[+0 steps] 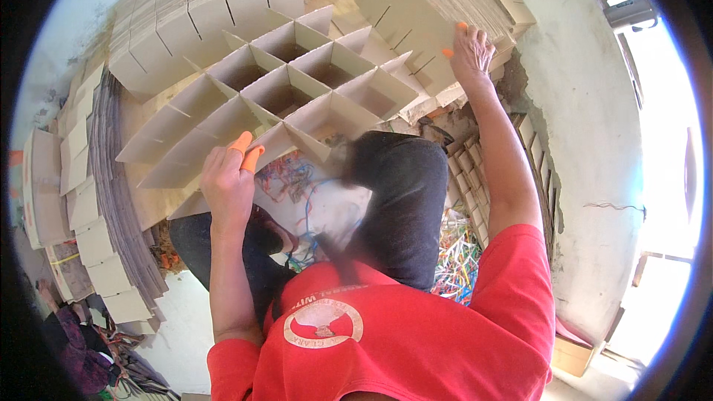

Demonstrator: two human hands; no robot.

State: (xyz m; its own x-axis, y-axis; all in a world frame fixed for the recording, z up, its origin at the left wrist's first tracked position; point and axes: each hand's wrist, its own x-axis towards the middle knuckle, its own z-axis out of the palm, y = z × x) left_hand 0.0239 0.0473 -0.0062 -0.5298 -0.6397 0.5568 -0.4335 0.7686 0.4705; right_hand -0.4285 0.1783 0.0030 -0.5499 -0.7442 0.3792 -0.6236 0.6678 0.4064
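Note:
A brown cardboard divider grid [297,85] of interlocked slotted strips rests over my raised knees. My left hand [229,182], with orange rubber covers on two fingertips, pinches the near edge of one strip of the grid. My right hand [471,52], also with orange fingertip covers, reaches far forward and its fingers rest on the top slotted sheet of a stack of cardboard strips [434,7]. I wear a red shirt and dark trousers.
Stacks of slotted cardboard strips [200,7] stand behind the grid, and more piles [89,200] run along the left. A white wall [587,126] and a bright window are on the right. Coloured strings [457,260] lie on the floor by my leg.

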